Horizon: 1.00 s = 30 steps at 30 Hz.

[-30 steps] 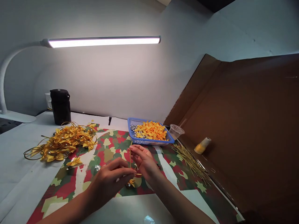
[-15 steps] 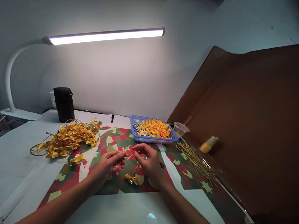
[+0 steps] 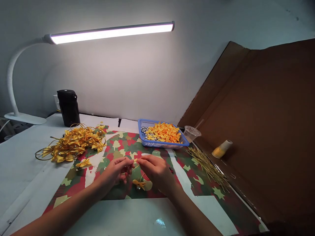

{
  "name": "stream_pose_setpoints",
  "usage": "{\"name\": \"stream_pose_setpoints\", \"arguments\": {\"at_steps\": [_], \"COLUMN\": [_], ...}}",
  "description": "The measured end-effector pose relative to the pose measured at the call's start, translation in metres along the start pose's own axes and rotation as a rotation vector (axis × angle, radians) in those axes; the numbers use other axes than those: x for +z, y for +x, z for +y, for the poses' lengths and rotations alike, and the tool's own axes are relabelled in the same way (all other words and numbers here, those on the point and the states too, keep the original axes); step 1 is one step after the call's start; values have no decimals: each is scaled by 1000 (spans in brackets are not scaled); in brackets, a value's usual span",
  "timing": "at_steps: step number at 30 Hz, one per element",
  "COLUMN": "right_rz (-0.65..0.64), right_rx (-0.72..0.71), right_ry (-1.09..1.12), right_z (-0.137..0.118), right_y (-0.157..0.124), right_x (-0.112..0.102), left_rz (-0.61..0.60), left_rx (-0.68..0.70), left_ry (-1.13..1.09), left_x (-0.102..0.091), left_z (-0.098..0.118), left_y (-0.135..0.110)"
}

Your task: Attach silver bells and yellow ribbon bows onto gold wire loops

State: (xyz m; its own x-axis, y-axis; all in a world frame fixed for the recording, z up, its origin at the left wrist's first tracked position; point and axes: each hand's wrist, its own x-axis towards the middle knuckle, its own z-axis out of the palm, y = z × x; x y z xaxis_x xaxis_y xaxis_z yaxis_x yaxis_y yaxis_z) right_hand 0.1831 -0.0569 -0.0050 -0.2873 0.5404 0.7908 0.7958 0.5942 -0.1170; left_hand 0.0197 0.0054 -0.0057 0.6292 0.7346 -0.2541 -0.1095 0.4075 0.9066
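Over the patterned paper, my left hand (image 3: pixel 121 169) pinches a thin gold cord (image 3: pixel 135 160) between thumb and fingertips. My right hand (image 3: pixel 155 169) is closed at the same cord, its fingertips nearly meeting the left ones. Below the hands hangs or lies a yellow ribbon bow with a silver bell (image 3: pixel 139 184); a strand of the cord runs up from it between my hands. Whether the bow touches the paper I cannot tell. Part of the cord is hidden behind my right fingers.
A pile of gold bows on cords (image 3: pixel 76 142) lies at left. Behind my hands stands a blue basket (image 3: pixel 159 144) of yellow bows and silver bells. Loose gold cords (image 3: pixel 209 168), a plastic cup (image 3: pixel 192 132), a thread spool (image 3: pixel 221 149) and cardboard (image 3: pixel 265 114) are at right; a black bottle (image 3: pixel 68 108) and lamp (image 3: pixel 26 118) at left.
My right hand has turned palm-down and moved left, bringing its fingertips to the cord end at my left fingers. The camera view has shifted slightly.
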Motion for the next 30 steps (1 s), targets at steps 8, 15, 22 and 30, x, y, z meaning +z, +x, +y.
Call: {"name": "stream_pose_setpoints", "arguments": {"at_steps": [8, 15, 22, 30], "right_rz": [-3, -44, -98, -139], "right_rx": [-12, -34, -69, -64], "right_ry": [-51, -46, -47, -46], "right_z": [-2, -1, 1, 1], "right_y": [1, -1, -3, -5], "right_x": [0, -1, -4, -4], "left_rz": [-24, 9, 64, 100], "left_rx": [-9, -13, -31, -33], "left_ry": [-9, -34, -63, -51], "left_x": [-1, -2, -2, 3], "left_z": [-2, -2, 0, 5], "left_y": [-1, 2, 2, -2]}}
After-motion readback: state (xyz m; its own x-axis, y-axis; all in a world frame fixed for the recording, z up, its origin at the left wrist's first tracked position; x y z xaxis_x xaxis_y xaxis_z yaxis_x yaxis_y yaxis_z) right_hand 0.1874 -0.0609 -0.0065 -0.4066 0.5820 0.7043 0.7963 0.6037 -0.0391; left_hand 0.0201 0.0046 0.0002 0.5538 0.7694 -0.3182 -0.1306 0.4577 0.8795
